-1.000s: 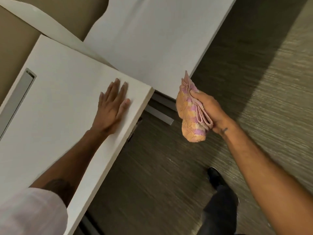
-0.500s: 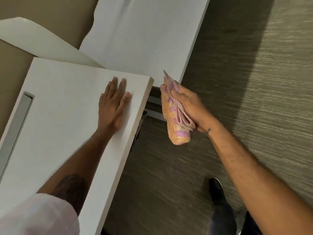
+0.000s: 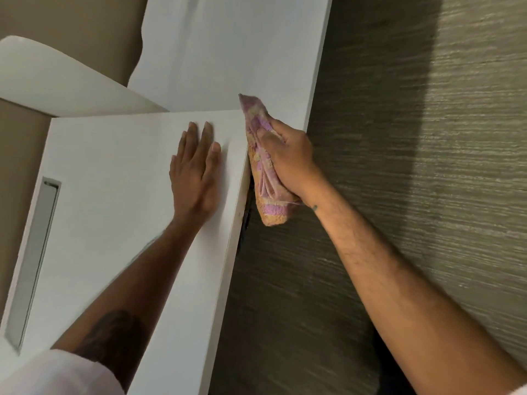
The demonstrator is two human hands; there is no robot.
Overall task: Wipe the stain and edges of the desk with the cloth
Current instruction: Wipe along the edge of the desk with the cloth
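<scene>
The right hand (image 3: 288,155) is gripping a folded pink-and-orange checked cloth (image 3: 263,166), fingers closed around it, and is pressing it against the right-hand edge of the white desk (image 3: 114,172) near its far corner. The cloth's top end is poking up above the desktop and its lower end is hanging below the hand. The left hand (image 3: 196,172) is lying flat, palm down and fingers spread, on the desktop just beside that edge, holding nothing. A long cable slot (image 3: 34,252) is sitting toward the desk's left side
</scene>
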